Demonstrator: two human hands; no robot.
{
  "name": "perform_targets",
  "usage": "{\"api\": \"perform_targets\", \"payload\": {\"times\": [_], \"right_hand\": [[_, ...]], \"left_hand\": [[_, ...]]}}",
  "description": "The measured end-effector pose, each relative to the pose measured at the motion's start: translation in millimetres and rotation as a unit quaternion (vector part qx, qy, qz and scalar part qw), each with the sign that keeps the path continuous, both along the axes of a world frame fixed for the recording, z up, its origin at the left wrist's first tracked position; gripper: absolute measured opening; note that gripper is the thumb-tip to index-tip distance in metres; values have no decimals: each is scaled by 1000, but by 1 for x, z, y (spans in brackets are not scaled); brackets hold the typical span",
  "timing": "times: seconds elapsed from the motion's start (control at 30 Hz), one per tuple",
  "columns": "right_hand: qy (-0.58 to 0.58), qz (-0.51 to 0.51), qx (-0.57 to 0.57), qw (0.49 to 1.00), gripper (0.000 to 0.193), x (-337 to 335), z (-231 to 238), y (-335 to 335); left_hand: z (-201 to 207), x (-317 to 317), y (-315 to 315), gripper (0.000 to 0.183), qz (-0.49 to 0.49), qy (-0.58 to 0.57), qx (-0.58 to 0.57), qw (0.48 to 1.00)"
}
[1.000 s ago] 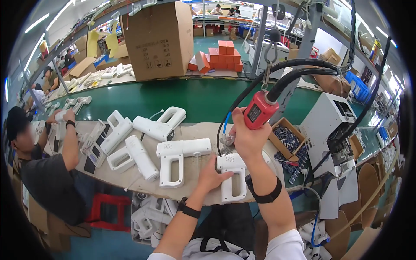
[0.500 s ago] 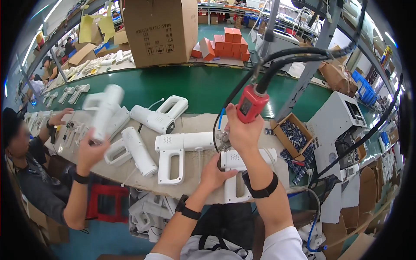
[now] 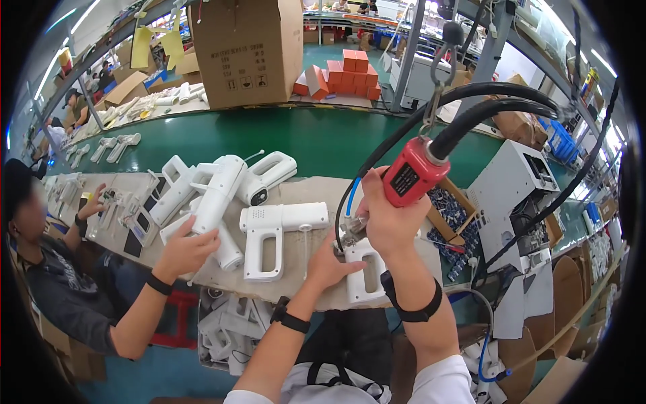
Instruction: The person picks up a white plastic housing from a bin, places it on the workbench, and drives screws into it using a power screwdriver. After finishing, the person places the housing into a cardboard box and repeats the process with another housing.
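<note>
A red hanging power screwdriver [image 3: 414, 176] tilts over the bench, with my right hand [image 3: 396, 222] wrapped round its body. Its metal nose [image 3: 351, 234] reaches down to a white gun-shaped housing [image 3: 364, 286] near the bench's front edge, mostly hidden by my hands. My left hand [image 3: 328, 266] grips that housing's near end, thumb along it, fingers beside the nose; the contact point of the bit is hidden. Left of it another white gun-shaped housing [image 3: 264, 262] lies flat, a thin white stem [image 3: 306, 249] beside it.
A co-worker's hand [image 3: 185, 248] holds a white gun-shaped unit [image 3: 221, 192] over others at left. An open carton [image 3: 464, 222] of small dark parts stands at right, beside a white machine [image 3: 518, 182]. Black cables [image 3: 484, 111] arch overhead. A green belt [image 3: 323, 138] runs behind.
The red screwdriver and my right hand have shifted slightly right and down, the driver more tilted. The co-worker's hand has brought its white unit rightward onto the other units.
</note>
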State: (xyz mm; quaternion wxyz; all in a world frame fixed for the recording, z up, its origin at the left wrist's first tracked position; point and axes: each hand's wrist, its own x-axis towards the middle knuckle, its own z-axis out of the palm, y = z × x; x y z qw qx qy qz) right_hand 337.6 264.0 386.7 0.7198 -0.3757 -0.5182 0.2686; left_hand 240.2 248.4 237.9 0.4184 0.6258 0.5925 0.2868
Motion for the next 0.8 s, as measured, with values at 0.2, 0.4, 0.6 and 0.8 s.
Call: {"api": "perform_targets", "payload": {"times": [0.2,0.4,0.6,0.8], "right_hand": [[2,17,-48,999,13,-5,-27,10],[-53,33,-28,998,12,-10,-43,12],[32,8,-19,999,15,11,17,-19],[6,2,-30,1000,17,12,-3,-11]], "left_hand": [[-15,4,3,88,-2,-8,5,1000],[-35,4,7,83,-23,-4,3,1000],[-52,5,9,103,2,-34,49,998],[-46,5,8,105,-7,-36,5,999]]}}
